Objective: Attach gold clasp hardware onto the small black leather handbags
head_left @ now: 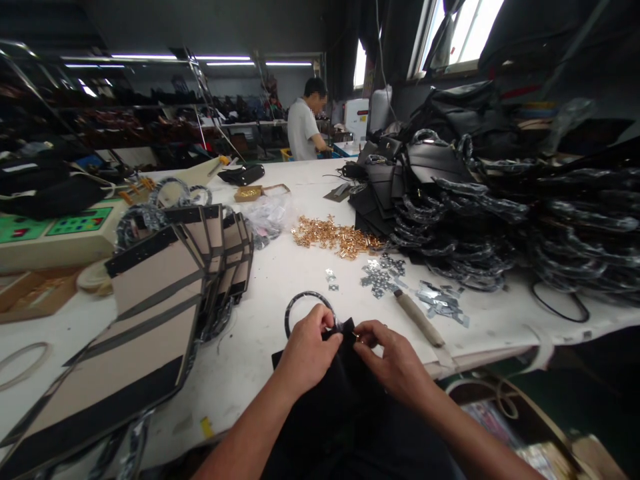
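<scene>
My left hand [313, 350] is closed, thumb against fingers, on the top edge of a black bag panel [345, 387]. A ring-shaped handle [291, 308] wrapped in plastic rises from that panel behind my left fingers. My right hand [387, 353] pinches a small gold metal clasp piece [357, 337] at the panel's edge, close to my left fingertips. Most of the clasp piece is hidden by my fingers. The panel's lower part merges with dark cloth below my hands.
Loose gold fittings [333, 235] and flat silver plates [383, 275] lie ahead on the white table [270, 267]. A cloth-wrapped tool [419, 319] rests right of my hands. Stacked panels [155, 313] stand left; black bag parts with wrapped handles [445, 207] pile up right. A person [303, 127] works beyond.
</scene>
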A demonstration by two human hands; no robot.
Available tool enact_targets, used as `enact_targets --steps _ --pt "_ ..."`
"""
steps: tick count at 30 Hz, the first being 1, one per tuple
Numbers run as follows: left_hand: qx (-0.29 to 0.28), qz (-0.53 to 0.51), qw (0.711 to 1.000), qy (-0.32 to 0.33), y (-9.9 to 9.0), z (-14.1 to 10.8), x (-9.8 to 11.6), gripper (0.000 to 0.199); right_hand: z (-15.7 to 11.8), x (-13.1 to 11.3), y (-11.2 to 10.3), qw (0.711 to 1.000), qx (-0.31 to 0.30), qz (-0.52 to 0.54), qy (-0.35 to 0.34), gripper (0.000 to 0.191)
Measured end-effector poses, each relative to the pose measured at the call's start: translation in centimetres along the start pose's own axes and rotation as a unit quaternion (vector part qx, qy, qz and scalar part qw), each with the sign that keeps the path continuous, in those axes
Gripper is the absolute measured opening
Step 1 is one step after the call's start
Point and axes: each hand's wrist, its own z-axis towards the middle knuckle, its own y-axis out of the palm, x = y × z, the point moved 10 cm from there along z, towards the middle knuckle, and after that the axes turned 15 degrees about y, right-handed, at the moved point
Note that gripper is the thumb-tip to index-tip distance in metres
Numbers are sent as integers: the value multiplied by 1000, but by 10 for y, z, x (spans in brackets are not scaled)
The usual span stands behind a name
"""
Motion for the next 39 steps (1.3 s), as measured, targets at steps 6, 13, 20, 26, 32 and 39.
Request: enact_targets --steps 6,13,20,26,32,39 --pt "-5 -26 1000 -14 1 0 -8 20 -2 -6 7 999 -11 -24 -29 14" --pt "0 -51 999 -19 5 -2 -12 21 -5 -14 10 996 3 -56 -71 18" --pt "19 -67 997 -23 4 -7 -13 22 -7 -23 14 993 -42 -75 -83 15" --pt "18 -16 1000 15 3 -5 1 19 1 -29 10 994 -61 -75 -53 16" --pt "6 -12 1000 28 1 -7 18 19 7 -17 8 997 -55 4 44 19" --pt "-5 -51 998 41 0 -3 17 22 26 -19 -3 994 -88 -43 56 29"
